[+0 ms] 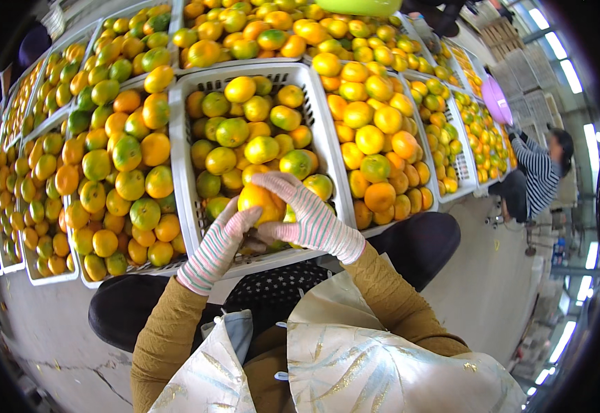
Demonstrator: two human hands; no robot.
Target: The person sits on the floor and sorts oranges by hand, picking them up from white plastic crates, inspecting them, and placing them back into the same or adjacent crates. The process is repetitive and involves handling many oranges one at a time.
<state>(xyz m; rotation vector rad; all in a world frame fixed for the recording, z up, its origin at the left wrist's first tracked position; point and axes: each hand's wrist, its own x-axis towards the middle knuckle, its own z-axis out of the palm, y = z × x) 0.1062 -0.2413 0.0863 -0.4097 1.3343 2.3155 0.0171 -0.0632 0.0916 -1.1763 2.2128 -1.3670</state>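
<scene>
An orange-yellow citrus fruit (260, 203) is held between my two hands, over the near end of a white plastic crate (258, 70) of green and yellow citrus fruits. My left hand (220, 240), in a striped knit glove, has its thumb against the fruit's lower left side. My right hand (308, 217), in a matching glove, curves its fingers over the fruit's top and right side. The undersides of the fruit and of my left fingers are partly hidden. Beneath lie more fruits, among them a greenish one (295, 164) just above my right hand.
Heaped crates of citrus stand close on both sides, with a yellow fruit pile (370, 139) to the right and a greener pile (124, 186) to the left. A lime-green basin (359, 5) is at the top. A co-worker in a striped top (543, 175) sits far right near a purple basin (496, 99).
</scene>
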